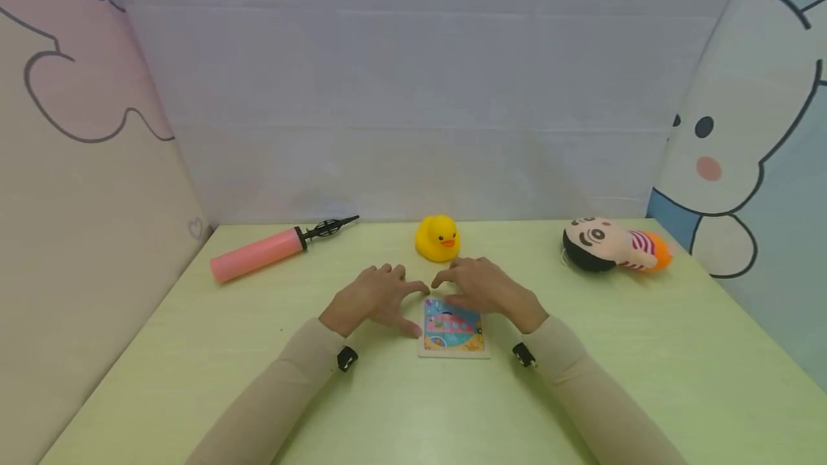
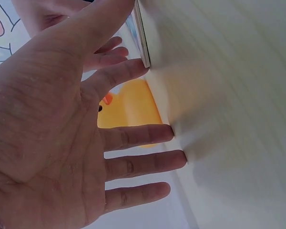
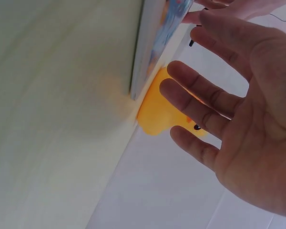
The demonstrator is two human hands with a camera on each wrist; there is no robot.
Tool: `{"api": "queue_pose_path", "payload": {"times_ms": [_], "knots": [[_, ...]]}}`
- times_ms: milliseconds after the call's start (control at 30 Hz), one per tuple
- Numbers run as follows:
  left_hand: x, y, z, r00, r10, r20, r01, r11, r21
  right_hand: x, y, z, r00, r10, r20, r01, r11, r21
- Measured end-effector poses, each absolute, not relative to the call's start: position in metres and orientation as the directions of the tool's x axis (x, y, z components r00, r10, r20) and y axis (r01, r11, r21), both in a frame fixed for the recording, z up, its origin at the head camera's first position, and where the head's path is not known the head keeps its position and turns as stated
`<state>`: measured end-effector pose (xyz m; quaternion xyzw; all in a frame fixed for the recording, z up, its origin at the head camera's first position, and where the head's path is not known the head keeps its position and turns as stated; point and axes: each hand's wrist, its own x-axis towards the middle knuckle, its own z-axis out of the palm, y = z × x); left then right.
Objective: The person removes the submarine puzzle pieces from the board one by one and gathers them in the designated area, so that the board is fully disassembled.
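Observation:
A flat square picture board [image 1: 454, 339], with a pink submarine on a blue underwater scene, lies on the table in the head view. At its left edge is my left hand [image 1: 381, 298], thumb beside the lower part and index finger by the top left corner. The left wrist view shows this hand's other fingers [image 2: 143, 137] straight and spread at the tabletop. My right hand [image 1: 487, 288] hovers over the board's upper right part, hiding that corner. In the right wrist view its fingers [image 3: 195, 102] stand loosely extended, apart from the board's edge.
Just behind the hands sits a yellow rubber duck [image 1: 438, 238]. A pink hand pump [image 1: 258, 255] with a black nozzle lies at the back left. At the back right lies a doll-like toy [image 1: 617, 244] with black hair. Walls border the table [image 1: 413, 415] at the back and sides.

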<state>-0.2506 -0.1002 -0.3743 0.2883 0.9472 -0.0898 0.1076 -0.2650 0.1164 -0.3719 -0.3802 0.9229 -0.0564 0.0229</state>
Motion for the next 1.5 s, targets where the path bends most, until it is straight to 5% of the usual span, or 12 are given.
{"api": "queue_pose_path", "payload": {"times_ms": [367,667,1500], "knots": [[-0.247,-0.094,-0.371,-0.814,0.503,-0.290,0.559,0.814,-0.156,-0.263,0.114,-0.376,-0.669,-0.742,-0.036,-0.727,0.664,-0.175],[-0.245,-0.093,-0.371,-0.824,0.477,-0.308,0.532,0.837,-0.128,-0.261,0.113,-0.375,-0.669,-0.733,-0.123,-0.682,0.672,-0.288],[-0.240,-0.096,-0.369,-0.836,0.439,-0.328,0.490,0.867,-0.090,-0.260,0.109,-0.375,-0.676,-0.714,-0.180,-0.621,0.684,-0.382]]}}
